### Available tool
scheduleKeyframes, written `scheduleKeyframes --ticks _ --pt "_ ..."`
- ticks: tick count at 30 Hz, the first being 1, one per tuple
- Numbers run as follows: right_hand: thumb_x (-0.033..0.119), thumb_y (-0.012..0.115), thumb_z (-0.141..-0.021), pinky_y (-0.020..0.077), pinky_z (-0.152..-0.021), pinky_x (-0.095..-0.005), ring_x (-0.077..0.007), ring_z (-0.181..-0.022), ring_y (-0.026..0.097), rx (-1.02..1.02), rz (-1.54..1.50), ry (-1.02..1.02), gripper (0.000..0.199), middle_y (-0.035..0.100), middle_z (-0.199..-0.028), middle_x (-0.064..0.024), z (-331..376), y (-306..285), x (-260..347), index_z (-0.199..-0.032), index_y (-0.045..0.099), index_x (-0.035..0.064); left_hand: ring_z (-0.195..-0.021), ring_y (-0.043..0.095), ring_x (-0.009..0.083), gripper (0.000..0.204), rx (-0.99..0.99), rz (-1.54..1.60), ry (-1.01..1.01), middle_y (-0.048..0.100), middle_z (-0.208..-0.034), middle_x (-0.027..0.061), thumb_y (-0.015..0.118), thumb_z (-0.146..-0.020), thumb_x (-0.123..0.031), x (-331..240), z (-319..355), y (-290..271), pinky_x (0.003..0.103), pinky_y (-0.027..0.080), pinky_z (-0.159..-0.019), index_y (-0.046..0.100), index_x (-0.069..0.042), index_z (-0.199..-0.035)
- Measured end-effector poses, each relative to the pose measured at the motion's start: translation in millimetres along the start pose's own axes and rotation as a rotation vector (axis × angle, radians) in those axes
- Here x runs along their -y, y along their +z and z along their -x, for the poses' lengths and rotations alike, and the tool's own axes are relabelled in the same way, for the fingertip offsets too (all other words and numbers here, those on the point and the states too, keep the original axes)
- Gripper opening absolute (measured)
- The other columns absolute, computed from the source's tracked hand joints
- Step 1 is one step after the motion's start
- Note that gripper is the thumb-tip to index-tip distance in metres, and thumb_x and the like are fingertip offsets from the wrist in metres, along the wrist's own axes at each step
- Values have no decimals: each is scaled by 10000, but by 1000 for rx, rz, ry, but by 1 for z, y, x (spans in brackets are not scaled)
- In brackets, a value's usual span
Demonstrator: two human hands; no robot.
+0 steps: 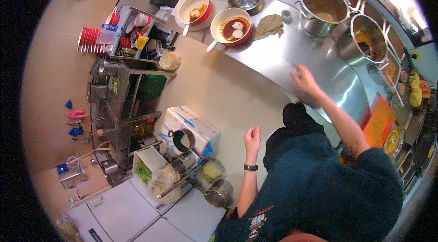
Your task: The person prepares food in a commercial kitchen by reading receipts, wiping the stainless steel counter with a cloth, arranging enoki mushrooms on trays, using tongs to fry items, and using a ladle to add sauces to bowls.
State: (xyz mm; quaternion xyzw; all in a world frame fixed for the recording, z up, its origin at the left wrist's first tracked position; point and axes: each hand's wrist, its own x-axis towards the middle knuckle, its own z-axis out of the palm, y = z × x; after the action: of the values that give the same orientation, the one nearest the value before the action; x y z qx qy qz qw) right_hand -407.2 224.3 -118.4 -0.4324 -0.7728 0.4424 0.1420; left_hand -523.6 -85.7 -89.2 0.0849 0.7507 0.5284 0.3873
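Steel counter [273, 62] — nearer pan [226, 13], handle [211, 47] lower-left

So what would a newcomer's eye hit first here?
Probably the red pan at top centre, with white lumps in dark red sauce, and the similar pan to its left. Next, the two big steel pots at upper right and the bright orange panel at far right. The right hand also stands out, over the shiny counter with nothing visible in it.
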Motion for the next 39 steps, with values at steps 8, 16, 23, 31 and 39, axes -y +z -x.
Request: scheduleKeyframes --ticks 8,16,23,31,39 --pt "379 554 -850 229 -1082 -483 -454 -1316 236 -292 535 -78 574 249 -1431 -259 -243 71 5 -1357 402 155 -477 388 47 283 -144 -129 -137 429 -540 -41 548 -931 -274 -4 -73 -77 214 315 -445 556 -50 -758" --pt "311 615 -786 174 -1094 -531 -405 -1335 214 -410 631 136 545 269 -1442 -211 -244 135 32 -1209 506 -15 -542 423 57 272 3 -313 -101 471 -586 -13 527 -943 -256 -96 -184 -114 213 351 -519 549 -36 -783" --pt "227 609 -746 266 -1049 -496 -400 -1262 344 -263 7 391 542 389 -1369 -186 -103 108 15 -1225 474 13 -831 509 147 292 113 -591 353 537 -897 56 639 -867 -219 -144 -370 -114 287 446 -735 544 7 -1025" --pt "244 629 -755 262 -1047 -479 -370 -1279 324 -1130 613 874 543 389 -1372 -183 -82 125 12 -1246 487 61 -888 557 163 425 841 -834 122 597 -967 109 676 -838 -252 -189 -488 -56 288 450 -765 534 61 -1090" --pt "276 528 -839 215 -1090 -473 -360 -1307 297 -840 630 533 519 403 -1359 -163 -176 109 5 -1272 445 1 -420 484 133 133 871 -741 -64 514 -565 38 595 -839 -112 -197 -483 -19 257 392 -402 539 -3 -786"
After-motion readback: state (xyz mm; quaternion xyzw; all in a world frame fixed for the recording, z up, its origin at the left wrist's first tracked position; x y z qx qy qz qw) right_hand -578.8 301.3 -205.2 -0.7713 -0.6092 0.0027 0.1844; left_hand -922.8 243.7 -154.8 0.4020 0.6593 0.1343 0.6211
